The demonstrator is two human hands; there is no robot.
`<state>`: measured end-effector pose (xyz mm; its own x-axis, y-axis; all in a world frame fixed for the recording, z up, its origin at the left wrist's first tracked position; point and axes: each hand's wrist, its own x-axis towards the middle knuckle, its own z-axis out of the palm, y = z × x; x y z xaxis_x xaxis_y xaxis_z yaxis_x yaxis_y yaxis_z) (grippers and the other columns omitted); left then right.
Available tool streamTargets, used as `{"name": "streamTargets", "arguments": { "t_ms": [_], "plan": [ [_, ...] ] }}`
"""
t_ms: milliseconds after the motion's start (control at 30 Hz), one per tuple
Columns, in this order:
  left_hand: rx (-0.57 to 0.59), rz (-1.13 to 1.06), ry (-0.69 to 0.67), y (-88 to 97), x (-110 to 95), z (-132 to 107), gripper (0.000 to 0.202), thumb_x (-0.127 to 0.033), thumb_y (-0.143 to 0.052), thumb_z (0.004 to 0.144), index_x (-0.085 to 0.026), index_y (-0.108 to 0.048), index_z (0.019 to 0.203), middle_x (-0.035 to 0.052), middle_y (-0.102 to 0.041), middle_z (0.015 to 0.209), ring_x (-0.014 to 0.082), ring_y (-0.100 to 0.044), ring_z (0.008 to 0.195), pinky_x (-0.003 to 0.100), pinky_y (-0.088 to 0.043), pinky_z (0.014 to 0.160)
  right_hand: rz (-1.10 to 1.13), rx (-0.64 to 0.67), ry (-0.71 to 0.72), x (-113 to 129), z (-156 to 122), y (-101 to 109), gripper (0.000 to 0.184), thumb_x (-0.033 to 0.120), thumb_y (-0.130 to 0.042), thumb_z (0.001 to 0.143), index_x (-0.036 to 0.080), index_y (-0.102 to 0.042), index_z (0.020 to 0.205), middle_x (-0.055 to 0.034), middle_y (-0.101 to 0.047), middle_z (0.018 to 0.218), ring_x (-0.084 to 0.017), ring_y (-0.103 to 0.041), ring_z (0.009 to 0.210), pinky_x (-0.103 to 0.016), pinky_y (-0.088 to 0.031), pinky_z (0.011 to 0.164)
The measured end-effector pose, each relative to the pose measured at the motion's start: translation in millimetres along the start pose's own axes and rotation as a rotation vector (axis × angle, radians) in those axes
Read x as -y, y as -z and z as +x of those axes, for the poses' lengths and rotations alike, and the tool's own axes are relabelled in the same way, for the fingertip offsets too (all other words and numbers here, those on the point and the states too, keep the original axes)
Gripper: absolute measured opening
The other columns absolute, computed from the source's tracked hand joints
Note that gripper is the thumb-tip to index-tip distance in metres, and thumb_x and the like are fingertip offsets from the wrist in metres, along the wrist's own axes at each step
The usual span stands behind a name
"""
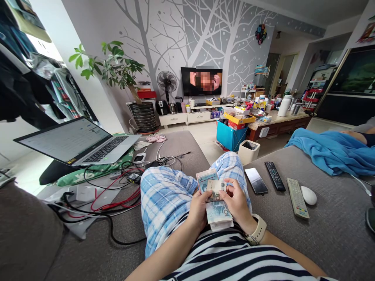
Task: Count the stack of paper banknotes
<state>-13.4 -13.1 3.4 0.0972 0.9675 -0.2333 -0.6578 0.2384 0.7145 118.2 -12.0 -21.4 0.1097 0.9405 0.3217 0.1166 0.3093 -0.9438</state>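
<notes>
I sit on a grey sofa [322,234] in blue plaid trousers and a striped top. A stack of banknotes [215,203] rests over my lap, held in both hands. My left hand [199,208] grips the stack from the left, thumb on top. My right hand [238,203], with a pale watch on the wrist, pinches the top note near its upper edge, fingers curled.
To my right on the sofa lie a phone [256,180], a black remote [274,176], a light remote [297,197] and a white mouse [308,195]. A laptop [79,142] and tangled cables [117,191] sit left. A person under a blue blanket [334,152] lies far right.
</notes>
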Motion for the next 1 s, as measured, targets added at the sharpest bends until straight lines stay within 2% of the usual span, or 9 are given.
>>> {"name": "streamTargets", "arguments": {
  "t_ms": [167,233,300,400,467,533,700,1000],
  "plan": [
    [-0.029,-0.034,0.023,-0.3,1,2,0.029,-0.025,-0.069,0.072,-0.013,-0.068,0.098,0.0114,-0.076,0.089,0.0285,-0.073,0.081,0.041,-0.058,0.075,-0.004,0.02,-0.009,5,0,1,0.051,0.034,-0.063,0.084,0.017,-0.048,0.13,0.0035,-0.059,0.063,-0.018,-0.058,0.061,-0.028,-0.046,0.06],
    [-0.035,-0.06,0.043,-1.0,1,2,0.028,-0.026,-0.065,0.077,-0.012,-0.068,0.101,0.0124,-0.076,0.089,0.0292,-0.073,0.083,0.042,-0.058,0.077,-0.018,0.013,-0.014,6,0,1,0.052,0.036,-0.064,0.084,0.017,-0.051,0.13,0.004,-0.057,0.06,-0.017,-0.055,0.058,-0.028,-0.045,0.058],
    [-0.045,-0.077,0.057,-1.9,0,3,0.028,-0.026,-0.062,0.08,-0.011,-0.068,0.103,0.0128,-0.076,0.089,0.0295,-0.073,0.085,0.042,-0.058,0.078,-0.006,0.013,-0.026,8,-1,1,0.047,0.04,-0.064,0.084,0.016,-0.056,0.124,0.0025,-0.059,0.061,-0.018,-0.056,0.059,-0.028,-0.046,0.059],
    [-0.072,-0.079,0.051,-3.1,-1,3,0.028,-0.025,-0.061,0.081,-0.011,-0.068,0.104,0.0124,-0.076,0.087,0.0295,-0.073,0.085,0.042,-0.058,0.078,0.068,0.039,-0.028,9,-2,0,0.036,0.046,-0.064,0.084,0.017,-0.064,0.106,-0.0036,-0.067,0.074,-0.021,-0.063,0.068,-0.03,-0.05,0.065],
    [-0.088,-0.073,0.039,-3.7,-1,2,0.027,-0.025,-0.061,0.08,-0.011,-0.068,0.102,0.0119,-0.076,0.085,0.0294,-0.073,0.084,0.042,-0.058,0.077,0.1,0.048,-0.005,10,-2,-1,0.031,0.048,-0.063,0.085,0.018,-0.064,0.093,-0.0058,-0.068,0.08,-0.022,-0.064,0.074,-0.03,-0.051,0.069],
    [-0.081,-0.067,0.034,-4.0,-2,2,0.026,-0.025,-0.062,0.078,-0.011,-0.069,0.1,0.0114,-0.076,0.083,0.0291,-0.073,0.083,0.041,-0.058,0.076,0.1,0.044,0.025,12,-3,0,0.03,0.049,-0.061,0.087,0.019,-0.063,0.085,-0.0046,-0.066,0.077,-0.02,-0.062,0.072,-0.029,-0.049,0.066],
    [-0.052,-0.046,0.007,-2.8,-2,2,0.025,-0.024,-0.066,0.073,-0.01,-0.069,0.094,0.0102,-0.075,0.08,0.0288,-0.072,0.08,0.039,-0.058,0.075,0.1,0.081,0.035,16,-4,2,0.031,0.048,-0.056,0.09,0.02,-0.057,0.077,0.0001,-0.057,0.068,-0.016,-0.052,0.063,-0.025,-0.04,0.056],
    [-0.032,-0.048,0.016,-2.7,-3,1,0.026,-0.027,-0.07,0.073,-0.012,-0.069,0.094,0.0084,-0.074,0.078,0.0274,-0.072,0.077,0.039,-0.057,0.074,0.069,0.094,0.055,17,-4,4,0.039,0.053,-0.051,0.092,0.02,-0.055,0.072,0.0015,-0.05,0.064,-0.015,-0.045,0.061,-0.025,-0.036,0.056]
  ]
}}
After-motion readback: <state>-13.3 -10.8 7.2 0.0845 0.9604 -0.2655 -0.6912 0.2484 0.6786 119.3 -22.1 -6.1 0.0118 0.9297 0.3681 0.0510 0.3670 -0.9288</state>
